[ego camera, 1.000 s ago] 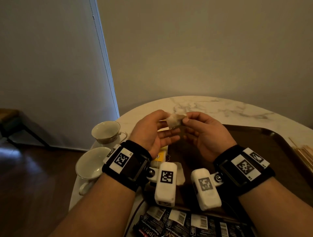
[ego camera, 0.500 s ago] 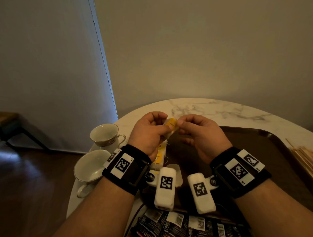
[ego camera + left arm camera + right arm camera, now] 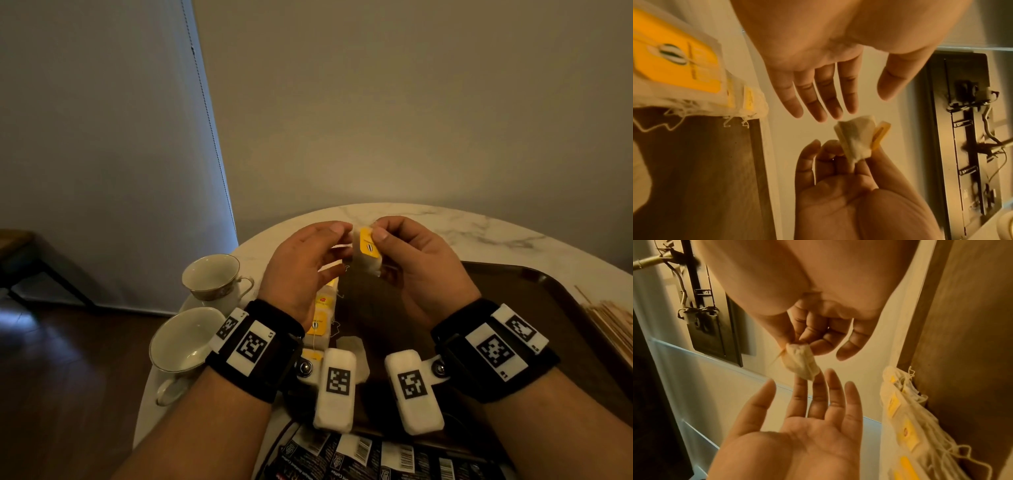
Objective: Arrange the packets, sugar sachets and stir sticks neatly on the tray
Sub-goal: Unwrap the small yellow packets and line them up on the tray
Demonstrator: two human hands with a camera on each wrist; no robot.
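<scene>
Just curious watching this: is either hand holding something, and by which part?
The right hand pinches a tea bag by its top edge, at the yellow tag. The left hand is open, holding nothing.

Your right hand (image 3: 416, 263) pinches between thumb and forefinger, raised; your left hand (image 3: 305, 263) faces it, fingers straight and relaxed.

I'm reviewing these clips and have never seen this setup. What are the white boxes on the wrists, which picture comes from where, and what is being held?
No machine here: a person works with bare hands. The white boxes are wrist cameras; a third camera sits on the head. From the head view, the right hand pinches a tea bag with a yellow tag, while the left hand is open beside it. More tea bags lie on the brown tray, two cups stand left, and black packets lie nearest.
</scene>
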